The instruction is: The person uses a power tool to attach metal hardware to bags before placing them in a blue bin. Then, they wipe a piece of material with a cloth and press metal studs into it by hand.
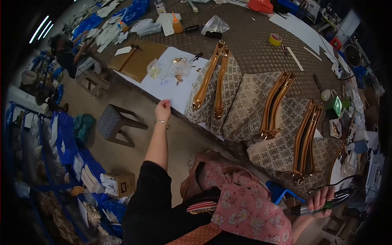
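My right hand (321,200), low at the right, is wrapped round a dark, corded handheld power tool (339,197) with a metallic nose, held level beside the table. My left hand (163,110) is just off the table's front edge, fingers closed in a pinch; whatever they hold, if anything, is too small to make out. Closest to it lies white paper (173,96) bearing small plastic bags (179,65) and gold metal fittings (179,79). To its right stand patterned handbags with brown-trimmed zips: the left bag (232,75), middle bag (249,96) and right bag (281,149).
On the dark patterned table (249,45) are a hammer (126,57) on a brown board (143,67), a glue bottle (177,24) and yellow tape (275,39). A stool (118,122) and blue shelving (61,139) stand left. Another person (67,57) sits at far left.
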Demonstrator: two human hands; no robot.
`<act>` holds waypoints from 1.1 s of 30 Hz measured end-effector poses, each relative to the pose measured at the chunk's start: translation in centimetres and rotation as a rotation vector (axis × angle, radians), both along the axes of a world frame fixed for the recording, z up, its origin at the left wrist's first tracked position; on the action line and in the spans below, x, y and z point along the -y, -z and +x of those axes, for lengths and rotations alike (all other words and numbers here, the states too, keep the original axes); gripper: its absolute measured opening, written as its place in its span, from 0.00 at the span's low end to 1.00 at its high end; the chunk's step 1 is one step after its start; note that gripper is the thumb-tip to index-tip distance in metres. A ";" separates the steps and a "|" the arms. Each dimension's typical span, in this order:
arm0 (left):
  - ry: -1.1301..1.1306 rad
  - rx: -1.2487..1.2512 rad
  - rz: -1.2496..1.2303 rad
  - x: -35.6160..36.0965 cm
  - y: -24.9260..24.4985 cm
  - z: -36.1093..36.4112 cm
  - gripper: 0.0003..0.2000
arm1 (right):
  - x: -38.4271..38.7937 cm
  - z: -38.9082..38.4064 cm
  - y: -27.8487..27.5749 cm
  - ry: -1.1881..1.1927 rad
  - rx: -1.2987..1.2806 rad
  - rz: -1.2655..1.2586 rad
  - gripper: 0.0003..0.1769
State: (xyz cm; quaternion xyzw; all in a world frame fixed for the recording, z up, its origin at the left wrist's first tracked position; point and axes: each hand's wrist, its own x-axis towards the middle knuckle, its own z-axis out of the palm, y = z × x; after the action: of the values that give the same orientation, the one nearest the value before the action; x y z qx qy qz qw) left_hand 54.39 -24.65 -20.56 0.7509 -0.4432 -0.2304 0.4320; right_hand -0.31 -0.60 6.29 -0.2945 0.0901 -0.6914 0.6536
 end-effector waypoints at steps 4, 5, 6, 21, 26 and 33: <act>0.124 0.315 0.009 4.5 0.5 1.1 0.06 | 0.4 4.0 -0.4 0.084 -0.025 0.036 0.19; 0.219 0.415 0.085 5.2 0.1 1.0 0.07 | 0.3 4.9 -0.4 0.109 -0.043 0.039 0.20; 0.248 0.413 0.079 6.0 0.7 1.5 0.07 | -0.2 5.5 -0.2 0.139 -0.047 0.040 0.20; 0.204 -0.211 -0.522 3.5 -12.1 -5.5 0.02 | -4.2 4.4 3.1 0.220 0.009 0.185 0.21; 0.554 -0.679 -0.708 -5.5 -23.8 -18.7 0.03 | -5.9 0.0 2.7 0.301 0.000 0.120 0.20; 1.156 -1.317 0.542 -13.9 -22.9 -34.4 0.05 | -5.6 -1.7 -1.5 0.720 -0.054 -0.090 0.21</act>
State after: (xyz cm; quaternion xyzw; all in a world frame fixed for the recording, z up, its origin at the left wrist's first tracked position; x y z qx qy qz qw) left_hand 20.02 -10.72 2.36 0.2048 -0.3449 -0.8883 0.2238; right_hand -1.97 5.03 7.82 -0.2906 0.1745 -0.8725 0.3519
